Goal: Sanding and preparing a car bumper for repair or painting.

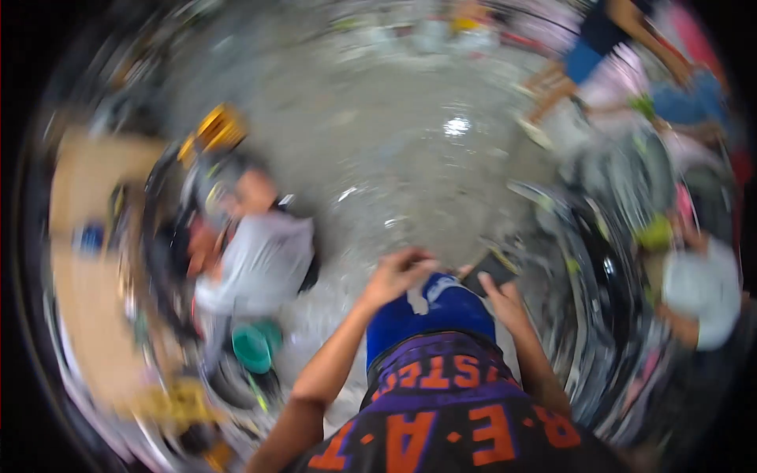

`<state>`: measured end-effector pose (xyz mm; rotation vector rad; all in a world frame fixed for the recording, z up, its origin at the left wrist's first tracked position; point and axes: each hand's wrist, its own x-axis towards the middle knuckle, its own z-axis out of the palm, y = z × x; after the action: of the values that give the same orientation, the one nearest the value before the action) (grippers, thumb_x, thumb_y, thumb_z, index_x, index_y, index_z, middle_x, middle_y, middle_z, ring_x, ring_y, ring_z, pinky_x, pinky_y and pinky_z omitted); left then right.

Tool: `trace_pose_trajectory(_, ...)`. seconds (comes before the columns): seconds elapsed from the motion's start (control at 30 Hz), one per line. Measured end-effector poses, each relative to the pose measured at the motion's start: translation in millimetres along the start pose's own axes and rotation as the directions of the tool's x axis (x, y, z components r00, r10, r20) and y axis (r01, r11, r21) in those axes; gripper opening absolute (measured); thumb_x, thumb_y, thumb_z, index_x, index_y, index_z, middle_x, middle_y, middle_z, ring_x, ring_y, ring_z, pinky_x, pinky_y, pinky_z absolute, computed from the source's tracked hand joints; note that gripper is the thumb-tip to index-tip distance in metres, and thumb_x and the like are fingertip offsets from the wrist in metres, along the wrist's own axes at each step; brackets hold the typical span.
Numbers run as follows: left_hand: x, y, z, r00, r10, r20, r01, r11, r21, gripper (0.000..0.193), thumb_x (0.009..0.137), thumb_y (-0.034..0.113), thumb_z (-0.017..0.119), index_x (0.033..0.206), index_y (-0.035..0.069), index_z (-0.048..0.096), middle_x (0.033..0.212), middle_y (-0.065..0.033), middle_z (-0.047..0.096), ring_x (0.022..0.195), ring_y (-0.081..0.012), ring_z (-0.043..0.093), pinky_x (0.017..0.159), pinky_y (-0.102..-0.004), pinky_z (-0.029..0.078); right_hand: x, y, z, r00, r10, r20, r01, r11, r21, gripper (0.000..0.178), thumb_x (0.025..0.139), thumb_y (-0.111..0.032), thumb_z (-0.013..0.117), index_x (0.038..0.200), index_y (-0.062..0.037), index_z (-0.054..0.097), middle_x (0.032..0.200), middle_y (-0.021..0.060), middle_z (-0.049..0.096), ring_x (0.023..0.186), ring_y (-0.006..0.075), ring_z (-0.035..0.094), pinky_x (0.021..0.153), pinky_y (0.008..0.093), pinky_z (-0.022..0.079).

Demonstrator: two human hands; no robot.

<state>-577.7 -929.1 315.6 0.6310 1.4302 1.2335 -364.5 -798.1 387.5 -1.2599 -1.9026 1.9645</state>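
My right hand (505, 298) grips a dark, flat, rectangular thing that looks like a phone (490, 270), held in front of my blue shorts (465, 319). The thumb lies along its near edge. Over the left side of the shorts hovers my left hand (400, 276), its fingers loosely bent and apart, with nothing visible in them. Motion smears the fingertips. Just below that hand a pale patch shows on the blue cloth; whether it is a print or a loose scrap, I cannot tell.
A wet grey floor (371, 150) spreads ahead. At left, a person in a light shirt (264, 260) bends low near a green bucket (254, 347) and a yellow crate (221, 128). Shiny dark sheeting (607, 272) lies at right, with other people beyond it. A tan board (87, 299) stands far left.
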Motion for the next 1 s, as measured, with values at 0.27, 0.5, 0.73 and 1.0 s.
trace_pose_trajectory(0.27, 153.4, 49.6, 4.7, 0.947, -0.272, 0.17, 0.233, 0.948, 0.218, 0.037, 0.097, 0.03, 0.055, 0.115, -0.003, 0.056, 0.086, -0.0123, 0.069, 0.06, -0.0136, 0.061, 0.056, -0.0253, 0.048, -60.8, 45.1, -99.5, 0.523, 0.029, -0.852, 0.175, 0.974, 0.141, 0.032, 0.1, -0.024, 0.051, 0.118, -0.0003, 0.06, 0.111, 0.0063, 0.063, 0.105, 0.0145, 0.055, 0.093, 0.0293, 0.042)
trace_pose_trajectory(0.5, 314.7, 34.6, 102.9, 0.896, -0.339, 0.286, 0.171, 0.859, 0.482, 0.03, 0.092, 0.031, 0.063, 0.1, 0.002, 0.063, 0.08, -0.0094, 0.07, 0.055, -0.0098, 0.056, 0.051, -0.0227, 0.043, -156.8, 97.2, -157.7, -0.29, -0.001, -0.957, -0.05, 0.999, 0.014, 0.042, 0.102, -0.023, 0.044, 0.134, 0.0053, 0.047, 0.136, 0.0143, 0.052, 0.128, 0.0227, 0.045, 0.111, 0.0343, 0.028)
trace_pose_trajectory(0.73, 470.5, -5.7, 204.1, 0.827, -0.331, 0.455, -0.02, 0.79, 0.612, 0.027, 0.089, 0.025, 0.065, 0.098, -0.001, 0.063, 0.078, -0.0101, 0.069, 0.057, -0.0101, 0.056, 0.052, -0.024, 0.044, -183.9, 149.2, -140.8, -0.628, -0.159, -0.762, -0.398, 0.907, 0.139, 0.05, 0.102, -0.031, 0.047, 0.133, 0.0071, 0.047, 0.132, 0.0152, 0.055, 0.12, 0.022, 0.051, 0.106, 0.0326, 0.034)
trace_pose_trajectory(1.0, 633.6, -87.4, 347.1, 0.726, -0.45, 0.52, -0.054, 0.717, 0.695, 0.027, 0.091, 0.02, 0.058, 0.108, -0.001, 0.057, 0.081, -0.0153, 0.07, 0.063, -0.0153, 0.065, 0.054, -0.0246, 0.049, -178.9, 165.4, -134.1, -0.684, -0.133, -0.717, -0.494, 0.808, 0.322, 0.061, 0.104, -0.041, 0.034, 0.14, 0.0072, 0.038, 0.111, 0.0183, 0.063, 0.098, 0.0237, 0.06, 0.095, 0.0369, 0.043)
